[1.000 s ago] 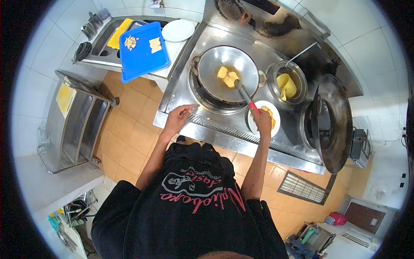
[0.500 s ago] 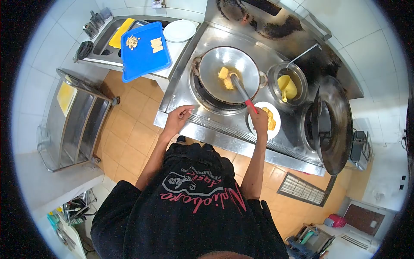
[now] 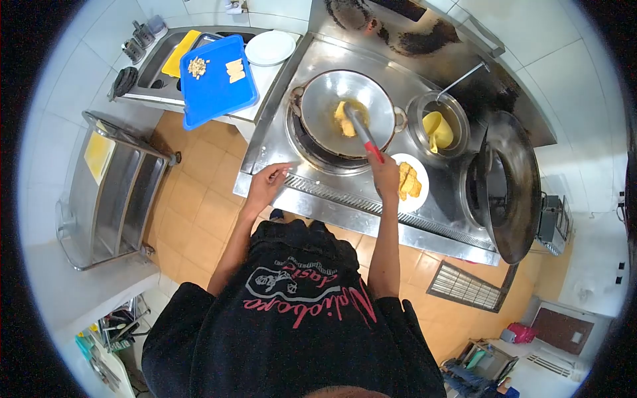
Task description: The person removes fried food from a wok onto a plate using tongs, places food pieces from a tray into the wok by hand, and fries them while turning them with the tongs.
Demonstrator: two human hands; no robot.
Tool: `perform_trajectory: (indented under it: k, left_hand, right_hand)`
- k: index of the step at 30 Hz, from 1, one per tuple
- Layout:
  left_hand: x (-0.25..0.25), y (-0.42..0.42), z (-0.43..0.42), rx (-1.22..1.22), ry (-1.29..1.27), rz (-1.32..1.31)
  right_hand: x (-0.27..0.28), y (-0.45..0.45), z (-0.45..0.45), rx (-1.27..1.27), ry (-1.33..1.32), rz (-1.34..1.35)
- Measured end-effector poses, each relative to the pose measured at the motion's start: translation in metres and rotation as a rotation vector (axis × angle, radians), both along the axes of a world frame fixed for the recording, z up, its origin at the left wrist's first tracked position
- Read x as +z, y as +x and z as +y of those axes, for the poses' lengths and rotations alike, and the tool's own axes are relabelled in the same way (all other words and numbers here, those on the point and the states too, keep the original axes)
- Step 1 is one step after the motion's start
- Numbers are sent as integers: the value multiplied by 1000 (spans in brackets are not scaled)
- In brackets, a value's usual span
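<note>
My right hand (image 3: 385, 176) grips the red-handled tongs (image 3: 360, 129), whose metal end reaches down into the wok (image 3: 324, 91). At the tongs' tip lie golden fried pieces (image 3: 342, 121) in a pool of oil; whether the tongs pinch one I cannot tell. Just beyond my right wrist, a white plate (image 3: 423, 178) carries several more fried pieces (image 3: 412, 186). Over the stove's front edge hovers my left hand (image 3: 265, 187), fingers loosely bent and apart, with nothing plainly held.
A blue tray (image 3: 215, 96) with small cut pieces and pale slices lies across the sink's edge, beside a white plate (image 3: 270, 48). Right of the wok, a pot (image 3: 413, 126) holds a yellow scoop (image 3: 438, 131). A large dark wok (image 3: 521, 192) stands tilted at the right.
The tongs and my right hand have shifted slightly left, and the tongs now sit over the pieces in the wok. My left hand stays near the stove edge. The whole view has shifted slightly.
</note>
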State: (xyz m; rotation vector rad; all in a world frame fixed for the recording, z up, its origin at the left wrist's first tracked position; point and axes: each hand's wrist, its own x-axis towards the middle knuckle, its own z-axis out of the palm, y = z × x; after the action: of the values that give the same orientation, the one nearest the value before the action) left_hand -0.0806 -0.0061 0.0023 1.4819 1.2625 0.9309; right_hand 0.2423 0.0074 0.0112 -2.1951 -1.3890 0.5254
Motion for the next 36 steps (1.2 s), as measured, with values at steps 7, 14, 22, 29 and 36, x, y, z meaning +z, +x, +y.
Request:
perform_trajectory:
  k: [7, 14, 22, 29, 36]
  left_hand:
    - [0, 0, 1, -33, -8, -35]
    - [1, 5, 3, -35, -14, -22]
    - [9, 2, -1, -17, -24, 23]
    - [0, 0, -1, -11, -35, 29]
    - [0, 2, -1, -13, -1, -30]
  right_hand:
    - [-11, 43, -12, -174, -29, 419]
    - [-4, 39, -15, -166, -117, 703]
    - [-18, 39, -7, -182, -101, 811]
    - [-17, 35, -12, -211, -110, 937]
    - [-19, 22, -11, -246, -59, 934]
